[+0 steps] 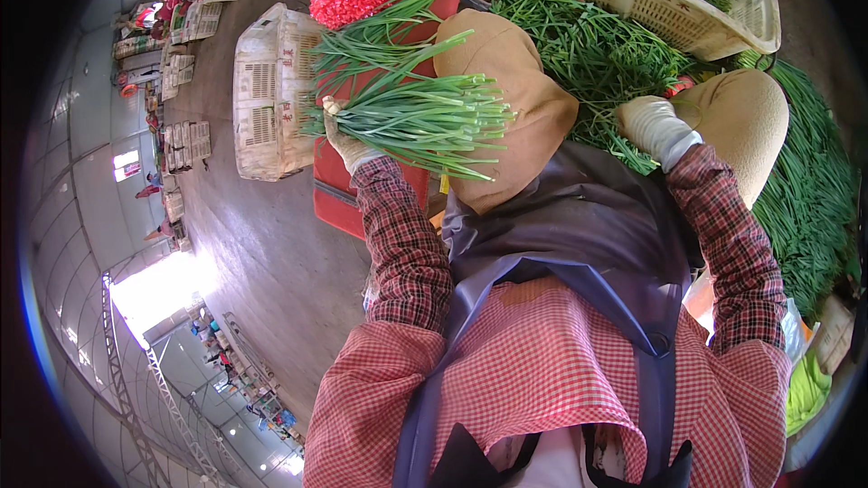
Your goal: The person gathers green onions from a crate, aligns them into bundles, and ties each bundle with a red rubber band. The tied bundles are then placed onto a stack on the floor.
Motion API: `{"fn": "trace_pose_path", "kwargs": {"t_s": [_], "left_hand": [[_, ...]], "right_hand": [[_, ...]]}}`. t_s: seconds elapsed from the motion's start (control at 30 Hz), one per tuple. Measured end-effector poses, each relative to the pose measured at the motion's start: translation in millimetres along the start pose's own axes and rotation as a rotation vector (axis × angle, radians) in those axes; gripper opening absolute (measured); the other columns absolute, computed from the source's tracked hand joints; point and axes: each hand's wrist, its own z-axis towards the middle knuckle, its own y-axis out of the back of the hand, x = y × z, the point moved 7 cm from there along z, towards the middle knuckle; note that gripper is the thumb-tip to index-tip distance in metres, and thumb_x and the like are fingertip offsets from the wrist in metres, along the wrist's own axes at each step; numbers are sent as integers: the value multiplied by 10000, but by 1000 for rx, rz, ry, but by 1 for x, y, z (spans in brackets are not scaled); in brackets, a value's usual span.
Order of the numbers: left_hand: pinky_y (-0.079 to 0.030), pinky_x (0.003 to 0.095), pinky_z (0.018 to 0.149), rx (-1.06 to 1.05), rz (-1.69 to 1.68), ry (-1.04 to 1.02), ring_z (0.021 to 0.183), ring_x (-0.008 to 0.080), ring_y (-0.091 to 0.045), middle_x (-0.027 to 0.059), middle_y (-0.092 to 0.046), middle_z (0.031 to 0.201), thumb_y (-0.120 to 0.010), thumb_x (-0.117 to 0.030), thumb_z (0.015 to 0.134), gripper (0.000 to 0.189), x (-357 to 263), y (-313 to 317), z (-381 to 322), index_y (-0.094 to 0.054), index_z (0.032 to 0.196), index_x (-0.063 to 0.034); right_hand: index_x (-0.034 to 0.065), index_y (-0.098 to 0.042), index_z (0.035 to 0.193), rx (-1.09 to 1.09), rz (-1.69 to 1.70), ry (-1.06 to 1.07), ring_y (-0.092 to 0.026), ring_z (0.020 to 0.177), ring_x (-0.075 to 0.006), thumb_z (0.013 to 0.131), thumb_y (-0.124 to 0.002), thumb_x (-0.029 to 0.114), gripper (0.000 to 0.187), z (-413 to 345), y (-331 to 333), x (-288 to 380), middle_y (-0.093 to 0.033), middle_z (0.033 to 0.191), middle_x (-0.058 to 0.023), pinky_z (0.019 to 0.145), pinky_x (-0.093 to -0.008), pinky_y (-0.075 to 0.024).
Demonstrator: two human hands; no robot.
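My left hand (342,135), in a pale work glove, is closed around a bunch of long green leafy stalks, likely garlic chives (434,118), over a red padded surface (336,183). The cut ends fan out towards my knee. More stalks (386,47) lie on the red surface, beside a bundle of shiny red ties (352,3). My right hand (647,123), gloved too, rests at the edge of a heap of loose green stalks (583,47) between my knees; its fingers are partly hidden, so whether it grips any is unclear.
A cream plastic crate (274,95) stands on the floor beyond the red surface. Another crate (651,13) holding greens stands behind the heap. A large pile of long green stalks (807,196) lies at the right. Further crates and people are far off at the left.
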Motion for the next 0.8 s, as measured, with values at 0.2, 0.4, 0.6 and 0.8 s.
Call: {"fn": "trace_pose_path", "kwargs": {"t_s": [0.2, 0.4, 0.6, 0.8], "left_hand": [[-569, 402, 728, -65, 13, 19, 759, 177, -645, -38, -653, 840, -723, -290, 847, 211, 4, 31, 32, -648, 998, -163], [-490, 308, 796, 760, -706, 158, 688, 61, -576, -82, -550, 734, -480, -21, 959, 215, -19, -56, 3, -560, 1156, -51], [-446, 279, 756, 1074, -613, 31, 675, 35, -565, -76, -546, 769, -495, -46, 959, 207, -27, -128, -27, -548, 1159, -54], [-446, 274, 742, 1074, -604, 36, 663, 34, -562, -75, -544, 762, -505, -68, 964, 182, -28, -136, -28, -554, 1138, -61]], "right_hand": [[88, -692, 1035, -326, 638, 359, -685, 853, -344, 897, -597, 329, 294, -19, 35, 81, -702, 894, -175, 746, -445, -532], [123, -709, 1008, -129, 153, 235, -690, 836, -344, 912, -539, 236, 226, 2, -3, 84, -713, 921, -139, 762, -433, -546], [116, -684, 1018, -317, 51, 21, -679, 869, -360, 900, -568, 224, 197, -1, 29, -6, -702, 965, -169, 738, -449, -540], [72, -663, 1047, -392, 774, 550, -659, 806, -360, 904, -632, 345, 311, -44, 58, 106, -678, 866, -187, 729, -439, -515]]}}
